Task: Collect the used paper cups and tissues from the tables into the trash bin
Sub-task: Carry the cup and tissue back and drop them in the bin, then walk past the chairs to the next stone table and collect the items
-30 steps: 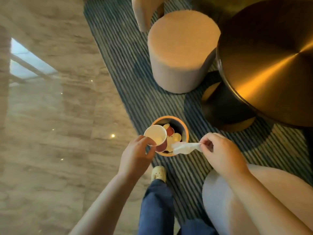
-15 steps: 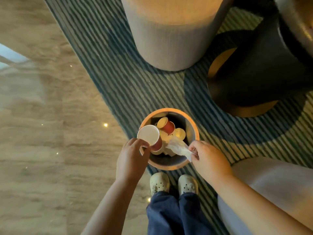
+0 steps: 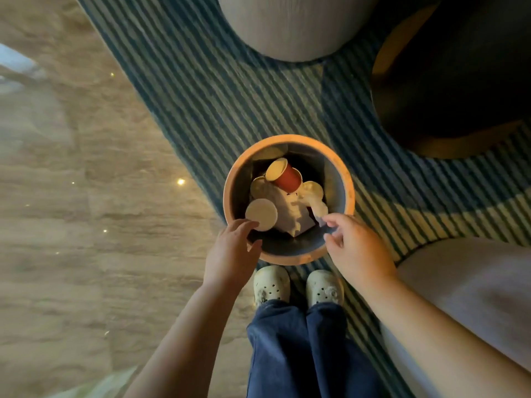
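Observation:
A round trash bin [image 3: 349, 179] with an orange rim stands on the striped rug just ahead of my feet. It holds a red paper cup [image 3: 287, 176] lying on its side, other cups and crumpled white tissues [image 3: 290, 214]. A white-mouthed paper cup [image 3: 261, 214] sits upright inside the bin's near left wall. My left hand [image 3: 232, 251] is over the rim with its fingers spread; one fingertip touches that cup's edge and the thumb is apart from it. My right hand [image 3: 359, 251] is over the near right rim, fingers loose, and a tissue [image 3: 319, 208] hangs just beyond its fingertips.
A grey round stool [image 3: 293, 27] stands beyond the bin. The table's dark base [image 3: 459, 90] is at the upper right and another pale stool [image 3: 471, 297] is at my right. Polished stone floor [image 3: 86, 196] lies to the left of the striped rug [image 3: 215, 90].
I leaned down over the bin. My left hand has let go of the paper cup and my right hand has let go of the tissue; both now lie inside the bin.

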Motion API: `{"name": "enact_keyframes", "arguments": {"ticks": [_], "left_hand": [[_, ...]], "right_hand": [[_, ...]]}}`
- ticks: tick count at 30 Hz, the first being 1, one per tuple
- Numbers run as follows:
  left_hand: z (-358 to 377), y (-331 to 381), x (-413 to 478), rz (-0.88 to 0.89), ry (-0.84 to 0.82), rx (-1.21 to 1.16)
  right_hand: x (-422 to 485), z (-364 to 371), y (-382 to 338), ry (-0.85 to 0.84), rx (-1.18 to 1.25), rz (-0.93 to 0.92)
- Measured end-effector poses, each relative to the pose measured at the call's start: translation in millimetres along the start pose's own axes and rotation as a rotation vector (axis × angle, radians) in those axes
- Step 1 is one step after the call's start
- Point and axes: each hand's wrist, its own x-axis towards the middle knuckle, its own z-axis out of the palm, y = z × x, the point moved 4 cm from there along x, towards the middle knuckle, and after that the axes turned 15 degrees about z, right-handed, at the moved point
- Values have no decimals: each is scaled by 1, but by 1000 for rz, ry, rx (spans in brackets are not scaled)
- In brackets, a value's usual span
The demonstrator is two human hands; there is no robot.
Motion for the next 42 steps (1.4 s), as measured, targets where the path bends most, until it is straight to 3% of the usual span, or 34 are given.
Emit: {"name": "enact_keyframes", "arguments": {"ticks": [5,10,16,22,27,32,36,42], "left_hand": [[-58,39,-10,82,102,55],[-182,122,-35,266,310,162],[-351,247,-116,501,573,296],[-440,340,-245,727,637,385],[-474,408,-347,919,590,488],[-463,490,-426,1091,463,554],[-419,565,-494,1305,340,555],[-290,674,-610,1599,110,581]], "right_hand": [[-25,-43,-36,95,-26,-120],[-86,-139,-105,241,4,-281],[-232,-291,-191,527,58,-495],[-412,-371,-206,763,58,-520],[-536,-395,-166,892,117,-389],[-631,-416,-88,945,154,-227],[-705,-424,0,980,248,-52],[-821,-402,166,1159,422,264]]}}
